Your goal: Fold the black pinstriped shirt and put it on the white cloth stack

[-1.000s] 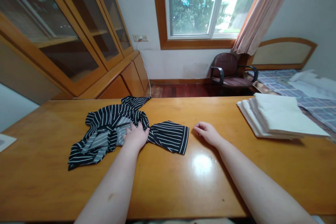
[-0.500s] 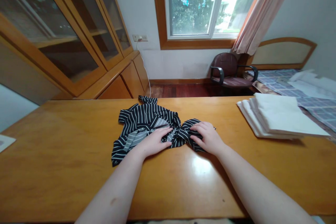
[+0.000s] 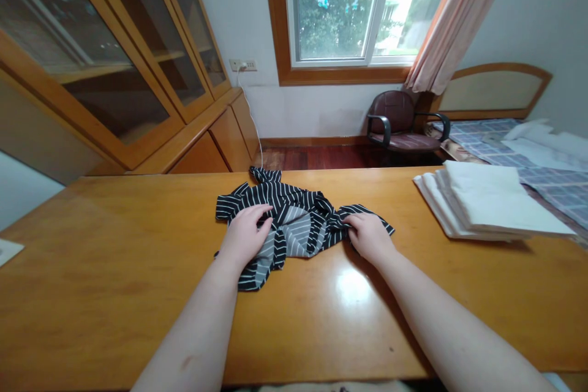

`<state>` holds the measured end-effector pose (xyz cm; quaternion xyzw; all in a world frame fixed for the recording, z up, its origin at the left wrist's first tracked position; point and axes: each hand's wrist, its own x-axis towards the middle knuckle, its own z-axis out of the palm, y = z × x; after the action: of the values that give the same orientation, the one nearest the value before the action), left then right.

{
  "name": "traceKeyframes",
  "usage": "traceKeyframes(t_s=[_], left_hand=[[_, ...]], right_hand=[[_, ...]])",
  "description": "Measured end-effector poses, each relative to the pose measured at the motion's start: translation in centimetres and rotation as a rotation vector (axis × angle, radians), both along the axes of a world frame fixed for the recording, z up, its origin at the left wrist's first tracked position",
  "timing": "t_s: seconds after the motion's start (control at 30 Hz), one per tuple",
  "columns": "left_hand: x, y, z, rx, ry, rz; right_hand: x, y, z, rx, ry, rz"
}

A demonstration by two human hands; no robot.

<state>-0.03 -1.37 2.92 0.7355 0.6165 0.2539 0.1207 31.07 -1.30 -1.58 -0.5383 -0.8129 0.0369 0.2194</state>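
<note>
A crumpled black shirt (image 3: 298, 196) with white stripes lies on the wooden table, its paler grey inner side turned up in the middle. My left hand (image 3: 245, 236) rests over the shirt's left part, fingers lightly bent and the thumb apart from them. At the bunched right end, my right hand (image 3: 370, 237) has its fingers closed on the cloth. A striped flap sticks out beyond those fingers, and another small piece reaches the table's far edge. The fingertips of the right hand are partly hidden in the folds.
A stack of folded white cloths (image 3: 487, 202) sits at the table's (image 3: 114, 269) right side. Beyond the far edge stand a brown armchair (image 3: 399, 119), a bed (image 3: 542, 165) and a glass-fronted cabinet (image 3: 184, 122). A piece of paper (image 3: 8, 250) lies at the left edge.
My left hand has moved left and slightly up over the shirt. More grey inner cloth shows, and the shirt has shifted right. My right hand's fingers have drawn closed on the fabric.
</note>
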Motion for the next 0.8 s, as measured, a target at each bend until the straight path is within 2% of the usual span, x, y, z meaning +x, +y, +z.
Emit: traceKeyframes(t_s=[0.1,0.13,0.2,0.3,0.43,0.57,0.7,0.8], left_hand=[[-0.2,0.4,-0.3,-0.13,0.151,0.042],[-0.1,0.4,-0.5,-0.17,0.164,0.026],[0.2,0.4,-0.7,-0.224,0.168,-0.026],[0.7,0.1,-0.7,-0.235,0.125,-0.142],[1.2,-0.8,0.2,-0.248,-0.092,-0.391],[1.2,-1.6,1.1,-0.526,-0.272,-0.651],[0.8,-1.8,1.8,-0.836,-0.407,-0.841],[0.6,-1.8,2.2,-1.02,-0.501,-0.928]], right_hand=[[0.3,-0.1,0.4,0.07,0.018,-0.1],[0.3,-0.3,0.6,0.092,0.033,-0.07],[0.0,-0.8,1.0,0.096,0.064,0.075],[-0.7,-1.6,1.5,0.014,0.049,0.267],[-1.6,-1.9,1.0,-0.051,-0.062,0.252],[-1.6,-1.6,0.6,-0.002,-0.072,0.239],[-1.1,-1.8,1.3,0.069,0.097,0.282],[-0.6,-2.3,1.8,-0.026,0.291,0.383]])
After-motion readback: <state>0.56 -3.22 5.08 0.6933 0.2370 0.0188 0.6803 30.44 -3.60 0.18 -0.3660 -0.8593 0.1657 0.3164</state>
